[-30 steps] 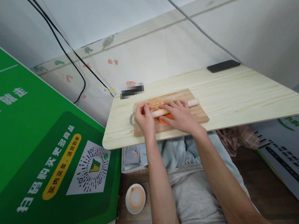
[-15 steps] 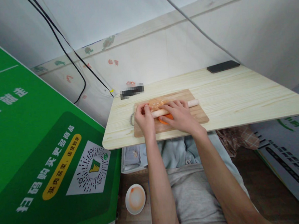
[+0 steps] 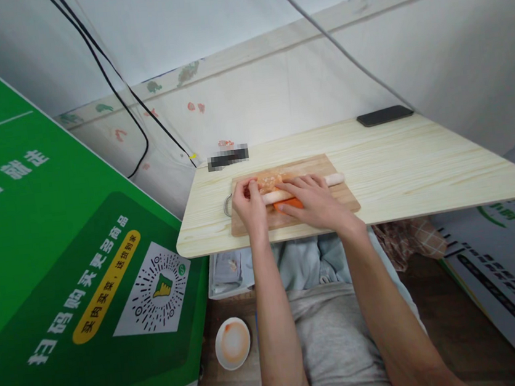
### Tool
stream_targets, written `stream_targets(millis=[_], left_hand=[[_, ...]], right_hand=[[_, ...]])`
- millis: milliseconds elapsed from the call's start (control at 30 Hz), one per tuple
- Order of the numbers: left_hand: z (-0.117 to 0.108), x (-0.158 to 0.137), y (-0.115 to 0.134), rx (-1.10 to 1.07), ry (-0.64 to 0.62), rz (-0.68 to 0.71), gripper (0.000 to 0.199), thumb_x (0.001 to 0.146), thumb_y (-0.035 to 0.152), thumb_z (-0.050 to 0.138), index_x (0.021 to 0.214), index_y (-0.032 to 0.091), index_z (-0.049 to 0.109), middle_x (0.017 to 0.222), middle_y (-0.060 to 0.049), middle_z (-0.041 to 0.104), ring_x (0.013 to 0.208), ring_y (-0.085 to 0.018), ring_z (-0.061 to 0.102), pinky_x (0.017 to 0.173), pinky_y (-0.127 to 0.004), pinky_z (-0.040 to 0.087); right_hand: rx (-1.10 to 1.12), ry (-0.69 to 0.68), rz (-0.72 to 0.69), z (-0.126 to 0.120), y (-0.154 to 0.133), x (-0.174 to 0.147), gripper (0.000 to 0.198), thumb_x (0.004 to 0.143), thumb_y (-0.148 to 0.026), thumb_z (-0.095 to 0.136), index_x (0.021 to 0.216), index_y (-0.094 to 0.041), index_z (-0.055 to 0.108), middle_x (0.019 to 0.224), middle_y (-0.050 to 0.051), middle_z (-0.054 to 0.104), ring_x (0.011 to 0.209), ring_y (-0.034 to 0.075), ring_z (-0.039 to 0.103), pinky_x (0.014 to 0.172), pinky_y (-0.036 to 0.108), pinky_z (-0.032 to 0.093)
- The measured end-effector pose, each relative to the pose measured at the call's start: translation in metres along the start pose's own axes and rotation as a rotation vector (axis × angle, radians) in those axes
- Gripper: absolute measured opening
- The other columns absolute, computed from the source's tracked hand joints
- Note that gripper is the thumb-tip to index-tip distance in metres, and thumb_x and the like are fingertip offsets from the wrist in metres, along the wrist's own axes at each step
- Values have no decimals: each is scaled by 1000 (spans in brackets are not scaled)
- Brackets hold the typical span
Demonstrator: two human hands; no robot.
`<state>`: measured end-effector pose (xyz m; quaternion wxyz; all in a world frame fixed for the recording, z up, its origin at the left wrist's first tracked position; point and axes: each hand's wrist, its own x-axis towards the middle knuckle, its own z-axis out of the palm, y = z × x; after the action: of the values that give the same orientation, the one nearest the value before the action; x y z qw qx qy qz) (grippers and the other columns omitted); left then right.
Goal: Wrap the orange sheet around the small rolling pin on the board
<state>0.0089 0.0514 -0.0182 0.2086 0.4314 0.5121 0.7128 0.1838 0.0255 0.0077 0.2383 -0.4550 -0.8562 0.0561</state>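
"Rolling pin [image 3: 273, 198]: how do the hands meet it?"

"The right hand [image 3: 315, 201] lies across it, fingers outstretched; the left hand [image 3: 248, 207] curls by its left end, but I cannot tell what that one grips."

"Which way does it point?"

"Its long axis runs left to right, right end slightly farther from the person. It's over the cutting board [image 3: 344, 200], an orange piece [image 3: 288, 203] along its near side."

Single head camera looking forward and steeply down over lap [image 3: 335, 326], fairly near, centring left hand [image 3: 250, 207], right hand [image 3: 313, 200], table [image 3: 421, 162].
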Motion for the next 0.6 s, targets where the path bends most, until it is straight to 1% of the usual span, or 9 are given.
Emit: stream_targets(millis=[233, 400, 600], left_hand=[[1, -1, 2, -21, 4, -3, 14, 96, 26, 62, 92, 21, 74, 88, -2, 75, 82, -18, 71, 83, -31, 57], [1, 0, 2, -26, 2, -4, 14, 95, 27, 62, 92, 21, 74, 90, -3, 76, 83, -18, 72, 82, -31, 58], [0, 0, 0, -20, -12, 11, 14, 96, 28, 62, 93, 21, 74, 88, -3, 76, 83, -18, 73, 83, -31, 58]], right_hand=[[-17, 80, 61, 9, -7, 10, 43, 108, -42, 62, 145, -25, 74, 151, 14, 73, 141, 39, 58, 121, 58, 35], [-18, 41, 46, 5, -6, 6, 46, 110, -43, 59, 151, -24, 71, 151, 14, 72, 142, 38, 58, 125, 59, 33], [4, -34, 14, -1, 0, -3, 55, 112, -52, 56, 161, -27, 62, 158, 14, 68, 151, 36, 54, 131, 59, 28]])
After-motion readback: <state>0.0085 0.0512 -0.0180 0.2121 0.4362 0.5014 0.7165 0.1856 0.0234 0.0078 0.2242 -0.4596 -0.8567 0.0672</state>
